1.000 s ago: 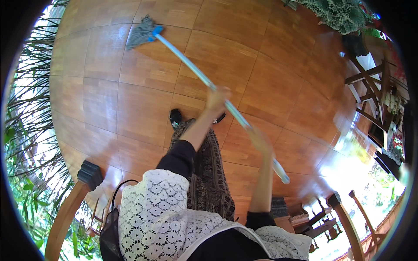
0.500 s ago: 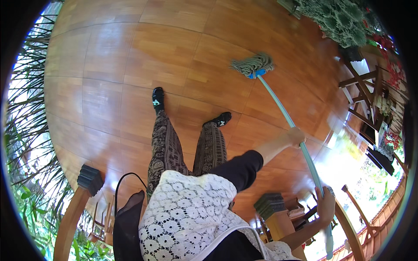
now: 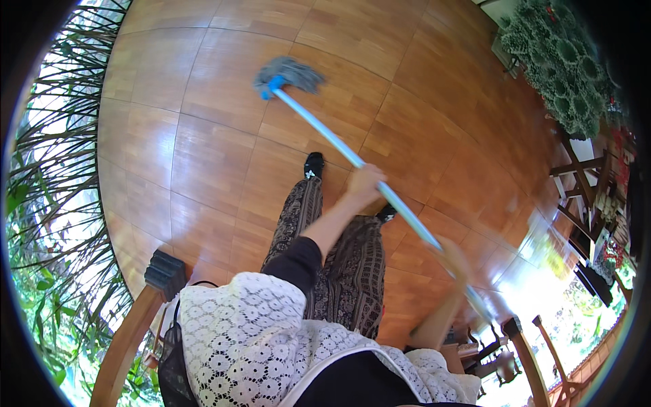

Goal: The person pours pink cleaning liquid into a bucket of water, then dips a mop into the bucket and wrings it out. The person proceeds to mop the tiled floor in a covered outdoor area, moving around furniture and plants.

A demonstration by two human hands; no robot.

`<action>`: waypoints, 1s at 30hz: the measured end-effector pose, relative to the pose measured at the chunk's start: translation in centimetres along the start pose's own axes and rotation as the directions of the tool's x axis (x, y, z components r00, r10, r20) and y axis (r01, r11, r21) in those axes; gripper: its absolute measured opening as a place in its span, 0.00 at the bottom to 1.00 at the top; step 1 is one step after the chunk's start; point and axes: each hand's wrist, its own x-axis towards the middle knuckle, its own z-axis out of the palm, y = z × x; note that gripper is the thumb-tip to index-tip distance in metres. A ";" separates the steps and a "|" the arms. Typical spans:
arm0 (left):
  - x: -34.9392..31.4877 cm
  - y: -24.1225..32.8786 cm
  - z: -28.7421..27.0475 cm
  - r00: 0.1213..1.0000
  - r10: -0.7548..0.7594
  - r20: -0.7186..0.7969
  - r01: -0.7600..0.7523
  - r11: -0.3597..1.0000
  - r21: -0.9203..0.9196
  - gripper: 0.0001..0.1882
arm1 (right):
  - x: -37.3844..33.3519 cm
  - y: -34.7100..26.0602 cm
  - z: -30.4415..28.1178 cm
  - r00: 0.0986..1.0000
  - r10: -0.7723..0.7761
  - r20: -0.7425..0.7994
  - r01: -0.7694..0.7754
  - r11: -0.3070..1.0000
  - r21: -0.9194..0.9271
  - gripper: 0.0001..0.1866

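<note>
Left hand [image 3: 364,184] grips the mop handle [image 3: 325,129] below its head [image 3: 288,73].

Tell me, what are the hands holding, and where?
Both hold a mop by its blue handle: the left hand midway along, the right hand nearer the top end.

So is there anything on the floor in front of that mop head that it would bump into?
Nothing visible. The grey mop head rests on bare wooden floor, with open boards all round it. The wooden furniture and the green plant stand well off to the right.
</note>
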 end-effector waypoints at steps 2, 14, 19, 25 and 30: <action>-1.8 -7.9 -2.9 0.997 -0.075 0.036 0.066 0.972 0.224 0.03 | 7.4 -4.5 4.7 0.997 -0.070 0.017 0.069 0.996 0.059 0.23; -4.5 -22.8 -12.8 0.773 -0.593 -0.224 0.634 0.710 0.308 0.12 | 16.8 -18.1 14.0 0.960 -0.274 0.060 0.262 0.952 0.161 0.27; -2.2 -9.4 -0.2 0.934 -0.289 0.210 0.121 0.809 0.575 0.06 | 8.4 -3.5 8.0 0.997 0.069 0.028 -0.072 0.988 0.135 0.27; -4.7 13.9 13.3 0.951 -0.021 0.308 0.113 0.951 -0.287 0.04 | -11.9 11.3 2.7 0.911 0.392 -0.128 -0.369 0.913 0.173 0.23; -6.6 22.8 15.1 0.838 0.228 0.497 -0.089 0.954 -0.286 0.04 | -21.4 6.3 2.3 0.712 0.622 -0.325 -0.618 0.775 0.130 0.23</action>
